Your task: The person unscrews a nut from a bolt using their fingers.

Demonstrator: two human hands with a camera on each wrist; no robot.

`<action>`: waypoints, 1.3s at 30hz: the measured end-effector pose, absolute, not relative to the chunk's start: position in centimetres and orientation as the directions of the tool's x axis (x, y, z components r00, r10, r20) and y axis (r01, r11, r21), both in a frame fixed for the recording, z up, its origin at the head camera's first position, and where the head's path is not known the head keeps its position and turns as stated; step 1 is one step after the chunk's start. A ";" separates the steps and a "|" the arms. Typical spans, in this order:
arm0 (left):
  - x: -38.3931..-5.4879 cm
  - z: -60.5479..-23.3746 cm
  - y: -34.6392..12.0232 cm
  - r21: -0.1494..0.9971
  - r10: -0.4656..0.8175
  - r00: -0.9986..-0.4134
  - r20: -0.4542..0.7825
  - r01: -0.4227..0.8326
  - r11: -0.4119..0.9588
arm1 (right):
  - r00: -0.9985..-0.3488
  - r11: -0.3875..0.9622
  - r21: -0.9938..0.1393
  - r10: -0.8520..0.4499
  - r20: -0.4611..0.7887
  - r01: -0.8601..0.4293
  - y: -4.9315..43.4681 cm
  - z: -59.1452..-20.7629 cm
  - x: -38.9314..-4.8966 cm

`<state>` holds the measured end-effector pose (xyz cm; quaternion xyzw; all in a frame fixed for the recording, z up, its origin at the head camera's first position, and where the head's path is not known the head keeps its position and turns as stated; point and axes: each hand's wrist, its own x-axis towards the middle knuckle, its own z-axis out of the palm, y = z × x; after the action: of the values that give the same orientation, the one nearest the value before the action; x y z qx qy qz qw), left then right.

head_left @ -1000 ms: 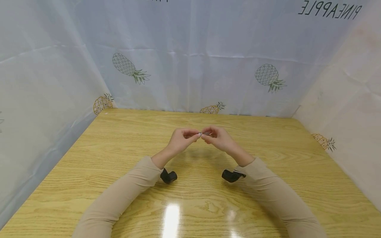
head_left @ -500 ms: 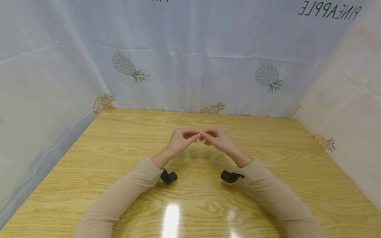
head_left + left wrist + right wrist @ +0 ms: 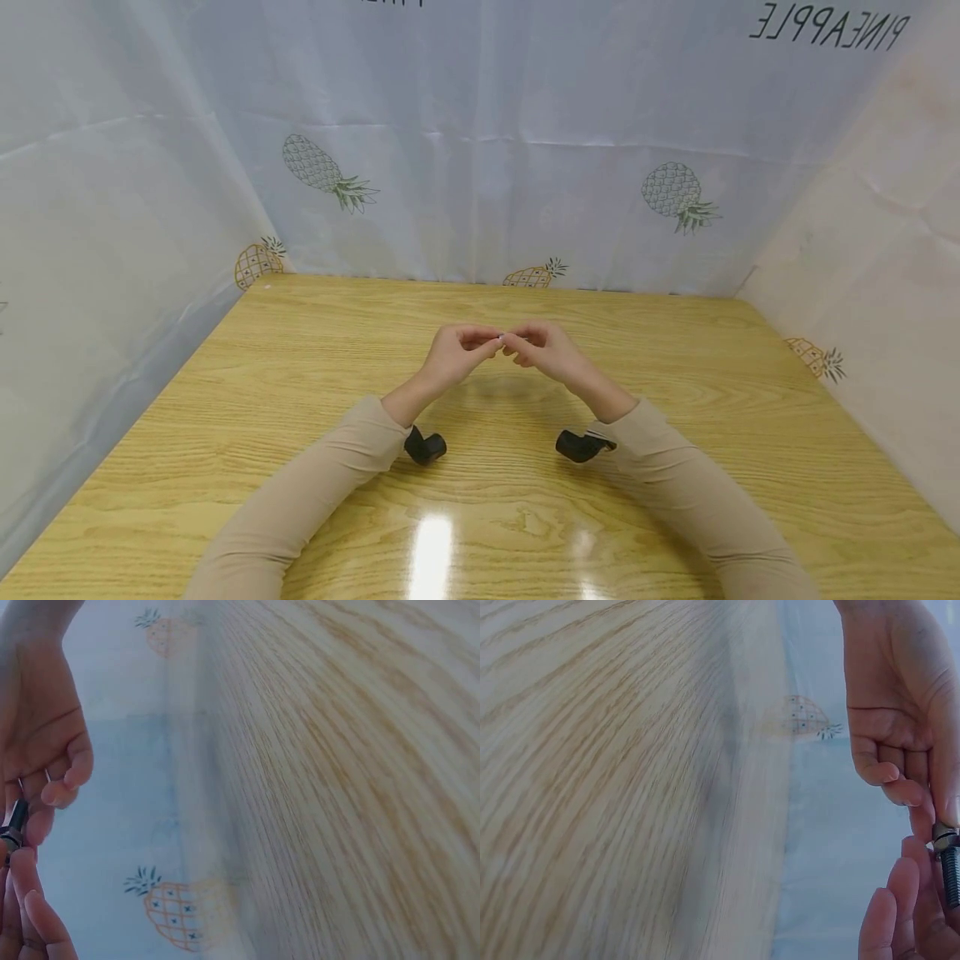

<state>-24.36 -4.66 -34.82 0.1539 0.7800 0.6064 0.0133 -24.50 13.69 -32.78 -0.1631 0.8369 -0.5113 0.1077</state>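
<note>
Above the table, my left hand (image 3: 453, 350) and my right hand (image 3: 553, 350) meet fingertip to fingertip. Between them is a small metal bolt (image 3: 951, 879), its threaded shank pointing toward the right hand. My left hand pinches the bolt at its head end. A hex nut (image 3: 946, 842) sits on the threads close to that end, and my right thumb and fingers grip around it. In the left wrist view the dark shank (image 3: 19, 815) shows between the fingertips. Fingers hide most of the bolt in the head view.
A wood-grain table (image 3: 300, 350) lies under both hands. A pale curtain (image 3: 480, 200) printed with pineapples closes off the back and both sides. Black wrist mounts (image 3: 425, 447) hang below the cuffs, near the tabletop.
The right thumb and fingers have moved left along the bolt, up against the left fingertips, covering the shank seen earlier. The left hand has stayed in place.
</note>
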 end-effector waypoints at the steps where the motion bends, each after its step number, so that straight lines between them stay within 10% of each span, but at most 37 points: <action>1: -24.4 -34.8 -4.7 0.950 0.257 -0.952 0.166 0.224 0.217 | -0.925 0.424 -0.893 -0.379 -0.021 -0.154 13.7 -32.8 -24.5; 39: -24.4 -35.0 -4.8 0.956 0.253 -0.951 0.179 0.229 0.183 | -0.932 0.427 -0.880 -0.359 0.047 -0.209 13.8 -33.0 -24.7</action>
<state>-24.42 -4.80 -34.98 0.1565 0.7691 0.6195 0.0095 -24.69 13.78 -32.99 -0.1688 0.8413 -0.5081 0.0742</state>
